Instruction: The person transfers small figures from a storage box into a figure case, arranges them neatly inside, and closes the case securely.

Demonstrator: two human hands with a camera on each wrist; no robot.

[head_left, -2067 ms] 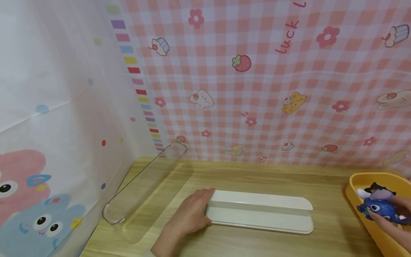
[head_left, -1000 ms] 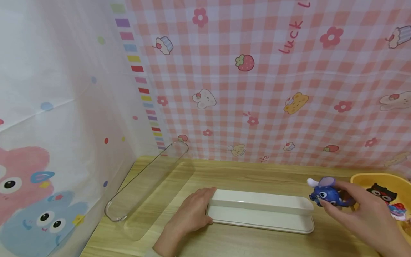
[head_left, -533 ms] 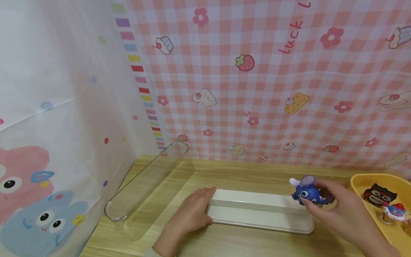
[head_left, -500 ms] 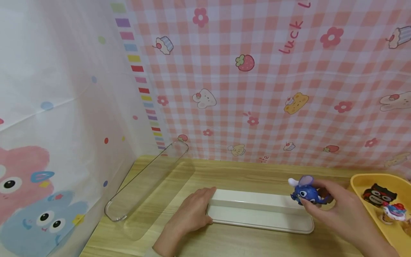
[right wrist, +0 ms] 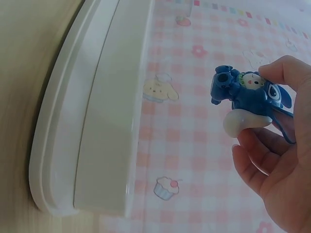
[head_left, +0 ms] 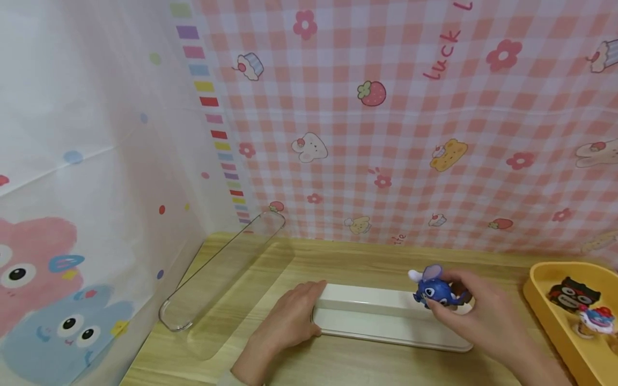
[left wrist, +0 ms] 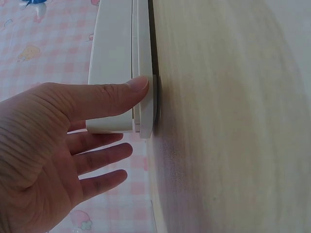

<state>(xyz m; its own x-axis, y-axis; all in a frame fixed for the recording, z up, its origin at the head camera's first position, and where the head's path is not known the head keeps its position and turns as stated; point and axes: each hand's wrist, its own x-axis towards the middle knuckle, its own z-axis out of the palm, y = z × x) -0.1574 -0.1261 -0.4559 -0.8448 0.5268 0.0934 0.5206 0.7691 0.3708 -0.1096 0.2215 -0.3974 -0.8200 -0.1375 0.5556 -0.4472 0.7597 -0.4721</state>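
A long white two-step display base (head_left: 367, 319) lies on the wooden table. My left hand (head_left: 288, 316) grips its left end; in the left wrist view the thumb (left wrist: 104, 99) presses along the lower step's edge and the fingers sit behind the end. Over the right part of the base, my right hand (head_left: 483, 313) pinches a small blue figurine (head_left: 436, 292) between thumb and fingers. The figurine has a large eye, one white ear and one purple ear. Seen from the right wrist, the figurine (right wrist: 252, 94) is held above the upper step, with a small pale face on its front.
A clear plastic cover (head_left: 222, 273) with rounded ends stands on the table at the left, near the wall cloth. At the right is a yellow tray (head_left: 543, 300) holding a black owl-like figurine (head_left: 573, 295) and a colourful cupcake-like figurine (head_left: 596, 321). Pink checked cloth (head_left: 338, 177) hangs behind.
My right hand has lifted the blue figurine from over the yellow tray and carried it left to above the white base. The left hand has stayed at the base's left end.
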